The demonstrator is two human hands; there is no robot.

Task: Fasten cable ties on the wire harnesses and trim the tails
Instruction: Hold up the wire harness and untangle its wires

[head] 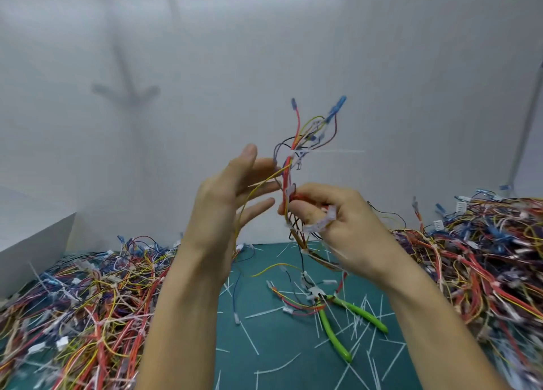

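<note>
A wire harness (pixel 296 143) of red, yellow, black and blue wires stands upright in the air in front of me. My right hand (pixel 332 219) grips its middle, fingers curled round the bundle and some white connectors. A white cable tie (pixel 332 151) sits near the top of the harness, its long tail sticking out to the right. My left hand (pixel 232 196) is beside the harness on the left, fingers straight and spread, with loose yellow wires running across them. Green-handled cutters (pixel 346 322) lie on the green mat (pixel 264 345) below.
Large heaps of wire harnesses lie left (pixel 88 301) and right (pixel 484 257) of the mat. Cut white tie tails (pixel 364 331) are scattered over the mat. A white box (pixel 35 237) stands at the far left, and a white wall rises behind.
</note>
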